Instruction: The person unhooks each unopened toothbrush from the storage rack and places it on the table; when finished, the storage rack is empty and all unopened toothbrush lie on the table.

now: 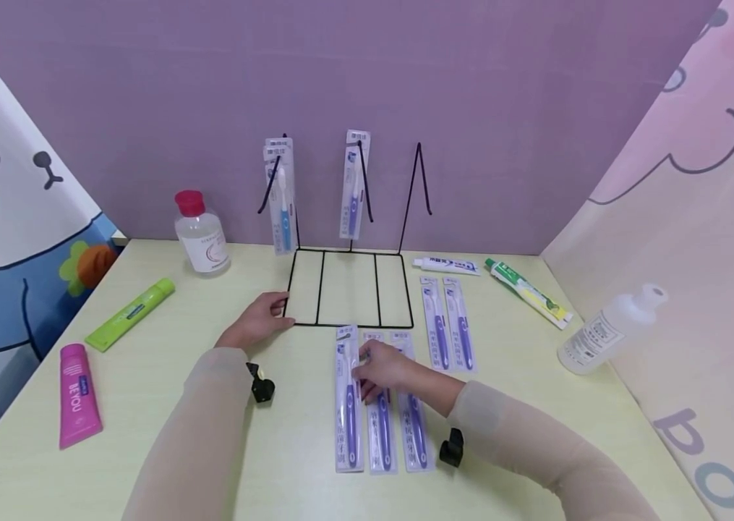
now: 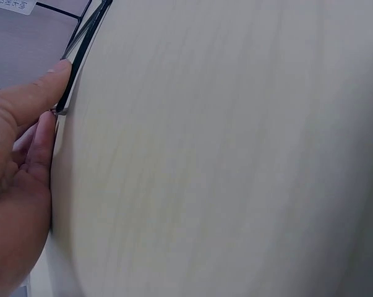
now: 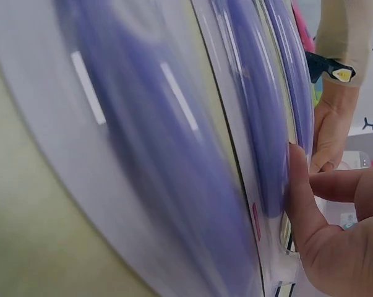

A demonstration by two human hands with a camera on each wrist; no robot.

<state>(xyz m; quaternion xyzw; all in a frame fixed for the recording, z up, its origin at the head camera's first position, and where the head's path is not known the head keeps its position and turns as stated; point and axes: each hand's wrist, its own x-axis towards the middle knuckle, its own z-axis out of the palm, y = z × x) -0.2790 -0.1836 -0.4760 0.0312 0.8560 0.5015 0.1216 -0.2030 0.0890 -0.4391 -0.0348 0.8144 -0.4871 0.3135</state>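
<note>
My left hand [image 1: 257,320] grips the front left corner of a black wire rack [image 1: 377,289]; in the left wrist view its thumb and a finger [image 2: 45,139] pinch the wire. Three packaged purple toothbrushes lie in a row before the rack. My right hand [image 1: 385,367] reaches over the middle packaged toothbrush [image 1: 384,438] and pinches the right edge of the leftmost packaged toothbrush [image 1: 350,427]. The rightmost packaged toothbrush [image 1: 417,434] lies under the wrist. Blue packaged toothbrushes [image 1: 285,217] hang on the rack's left hook, and a purple packaged toothbrush [image 1: 353,206] on its middle hook.
Two more packaged toothbrushes [image 1: 440,329] lie right of the rack, near a white toothpaste tube [image 1: 447,265] and a green-yellow tube [image 1: 529,293]. A white bottle [image 1: 607,333] stands far right. At left are a red-capped bottle [image 1: 202,242], a green tube [image 1: 131,315] and a pink tube [image 1: 78,398].
</note>
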